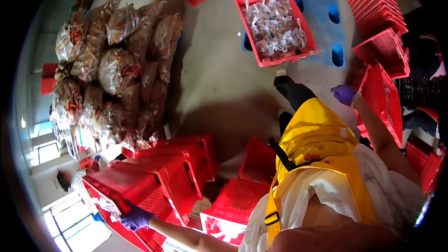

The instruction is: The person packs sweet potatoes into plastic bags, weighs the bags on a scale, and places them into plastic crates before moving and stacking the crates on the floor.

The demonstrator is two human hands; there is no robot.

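My left hand (pixel 136 217), in a purple glove, is at the lower left with its fingers closed on the rim of a red crate (pixel 156 196) in a stack. Clear plastic shows inside the crate by that hand. On the right, my right hand (pixel 344 94), also gloved in purple, hangs beside red crates (pixel 380 102); its fingers are curled in and nothing shows in them. Ahead of my feet, a red crate (pixel 305 57) full of tied clear bags (pixel 275 25) with brownish contents rests partly on a blue pallet (pixel 322 42).
Large stuffed sacks (pixel 116 72) are piled at the left. Nested red crates (pixel 373 2) stand at the upper right, and more red crates (pixel 235 200) are near my left side. A person (pixel 70 182) is at the far lower left; another person's dark sleeve (pixel 420 121) shows at the right.
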